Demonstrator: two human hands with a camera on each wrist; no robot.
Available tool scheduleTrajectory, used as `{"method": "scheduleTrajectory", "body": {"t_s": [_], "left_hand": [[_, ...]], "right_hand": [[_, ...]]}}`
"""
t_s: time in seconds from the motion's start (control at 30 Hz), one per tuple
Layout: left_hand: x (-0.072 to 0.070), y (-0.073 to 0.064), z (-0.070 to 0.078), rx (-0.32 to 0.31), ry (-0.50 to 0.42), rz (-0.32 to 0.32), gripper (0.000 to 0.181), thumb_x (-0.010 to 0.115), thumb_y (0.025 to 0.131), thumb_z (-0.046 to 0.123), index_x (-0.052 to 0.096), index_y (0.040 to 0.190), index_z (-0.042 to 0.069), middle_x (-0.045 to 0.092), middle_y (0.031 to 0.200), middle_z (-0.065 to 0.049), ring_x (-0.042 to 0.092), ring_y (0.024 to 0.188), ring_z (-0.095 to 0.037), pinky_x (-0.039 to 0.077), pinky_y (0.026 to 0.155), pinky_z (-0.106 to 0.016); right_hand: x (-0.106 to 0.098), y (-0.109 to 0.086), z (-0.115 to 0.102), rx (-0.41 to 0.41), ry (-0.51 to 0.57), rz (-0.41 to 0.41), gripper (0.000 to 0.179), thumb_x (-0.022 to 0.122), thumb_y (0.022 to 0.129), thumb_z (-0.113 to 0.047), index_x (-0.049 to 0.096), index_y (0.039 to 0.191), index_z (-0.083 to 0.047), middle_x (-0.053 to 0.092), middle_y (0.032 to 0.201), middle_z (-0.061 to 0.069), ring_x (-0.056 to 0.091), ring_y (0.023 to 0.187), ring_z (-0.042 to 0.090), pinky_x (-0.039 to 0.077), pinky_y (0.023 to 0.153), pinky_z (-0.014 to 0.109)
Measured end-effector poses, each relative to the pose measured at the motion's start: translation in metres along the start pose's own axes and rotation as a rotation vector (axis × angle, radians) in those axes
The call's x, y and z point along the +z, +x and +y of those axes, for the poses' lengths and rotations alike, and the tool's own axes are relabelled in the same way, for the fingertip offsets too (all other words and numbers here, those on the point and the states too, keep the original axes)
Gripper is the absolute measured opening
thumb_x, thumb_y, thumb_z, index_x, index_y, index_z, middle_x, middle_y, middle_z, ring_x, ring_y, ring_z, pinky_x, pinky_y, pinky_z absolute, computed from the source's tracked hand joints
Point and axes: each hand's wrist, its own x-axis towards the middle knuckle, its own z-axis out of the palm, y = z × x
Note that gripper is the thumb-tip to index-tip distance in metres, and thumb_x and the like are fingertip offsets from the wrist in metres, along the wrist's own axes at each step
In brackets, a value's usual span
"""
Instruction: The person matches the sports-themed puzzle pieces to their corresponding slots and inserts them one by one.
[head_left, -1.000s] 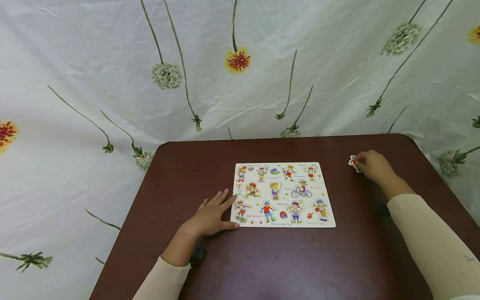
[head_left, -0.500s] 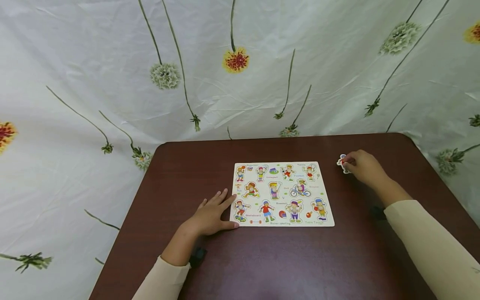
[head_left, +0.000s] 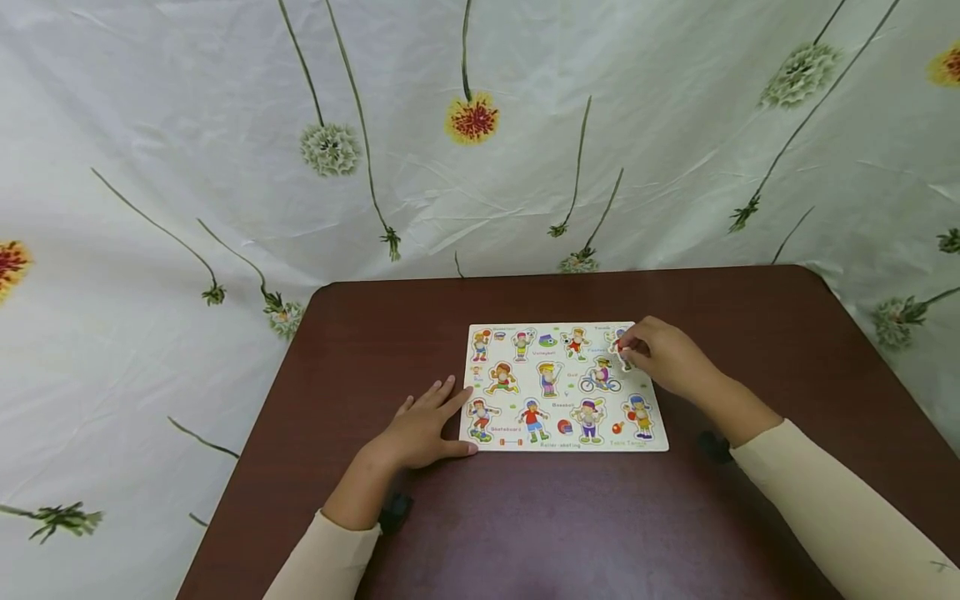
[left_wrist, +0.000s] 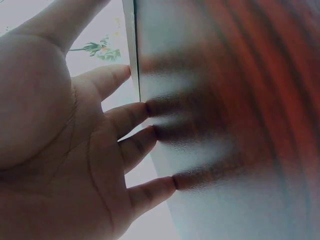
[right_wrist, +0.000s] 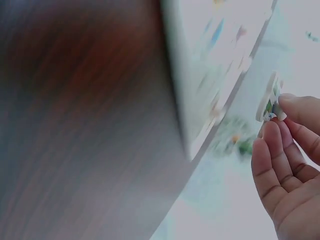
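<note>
A white puzzle board (head_left: 525,421) printed with colourful children playing sports lies on the table. My left hand (head_left: 420,429) rests at its left edge with fingers spread; in the left wrist view the fingertips (left_wrist: 167,184) touch the tabletop and board edge. Over the board's upper right corner, my right hand (head_left: 667,354) pinches a small puzzle piece (head_left: 622,350) shaped like a figure. The right wrist view shows the piece (right_wrist: 271,102) between thumb and fingertips, raised off the board. My fingers partly cover it.
The dark brown table (head_left: 570,517) extends around the board. A white cloth (head_left: 420,183) with flower prints hangs behind and at both sides of the table. Dark wrist devices (head_left: 395,510) sit under both wrists.
My right hand has carried the pinched puzzle piece leftward, from the table right of the board to above its upper right corner. The left hand has stayed in place.
</note>
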Motion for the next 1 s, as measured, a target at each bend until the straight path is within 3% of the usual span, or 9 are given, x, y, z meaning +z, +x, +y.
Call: {"method": "scheduleTrajectory", "body": {"t_s": [0.37, 0.6, 1.0], "left_hand": [[0.000, 0.001, 0.000, 0.007, 0.004, -0.002, 0.090, 0.072, 0.087, 0.057, 0.029, 0.161, 0.029, 0.016, 0.171, -0.009, 0.013, 0.159, -0.031, 0.012, 0.123, -0.067], [0.000, 0.000, 0.000, 0.005, 0.004, -0.001, 0.090, 0.073, 0.087, 0.056, 0.030, 0.161, 0.027, 0.017, 0.171, -0.011, 0.014, 0.159, -0.033, 0.013, 0.122, -0.068], [0.000, 0.001, -0.001, 0.009, -0.006, -0.004, 0.090, 0.072, 0.088, 0.056, 0.029, 0.161, 0.029, 0.015, 0.171, -0.009, 0.012, 0.159, -0.032, 0.012, 0.122, -0.068]], "right_hand": [[0.037, -0.003, -0.060, -0.140, 0.026, -0.073, 0.006, 0.073, 0.093, -0.014, 0.070, 0.096, -0.010, 0.063, 0.093, 0.000, 0.060, 0.084, 0.011, 0.051, 0.074, 0.030], [0.056, -0.002, -0.090, -0.184, 0.071, -0.139, 0.007, 0.075, 0.092, -0.014, 0.069, 0.092, -0.014, 0.062, 0.089, -0.004, 0.057, 0.081, 0.007, 0.050, 0.073, 0.025], [0.077, -0.001, -0.109, -0.254, 0.038, -0.203, 0.009, 0.076, 0.089, -0.011, 0.068, 0.085, -0.014, 0.058, 0.083, -0.006, 0.050, 0.075, 0.005, 0.045, 0.069, 0.022]]}}
